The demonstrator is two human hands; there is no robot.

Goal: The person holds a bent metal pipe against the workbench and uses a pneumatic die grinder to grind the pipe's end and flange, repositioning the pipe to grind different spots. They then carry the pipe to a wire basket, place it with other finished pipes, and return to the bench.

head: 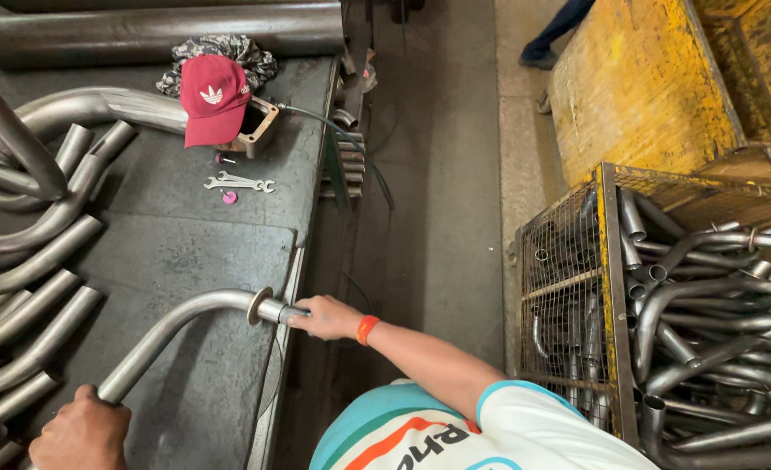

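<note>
Head view shows both hands, left hand [81,433] and right hand [325,318], clamped on a bent steel pipe [181,322] over the dark bench [194,244], near a yellow wire crate [577,296].

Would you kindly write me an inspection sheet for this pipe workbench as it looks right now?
Surface: dark metal workbench, worn and stained.
Job's things: bent steel pipe with a flange near one end, lying across the bench edge.
Clutter: row of bent pipes on the left; red cap on a patterned cloth; wrenches; small pink piece.
Grippers: left hand grips the pipe's lower end; right hand grips the flanged end.
Cables: dark hose hanging off the bench side.
Surroundings: wire cage full of pipes; yellow bin; another person's leg at the top.
</note>
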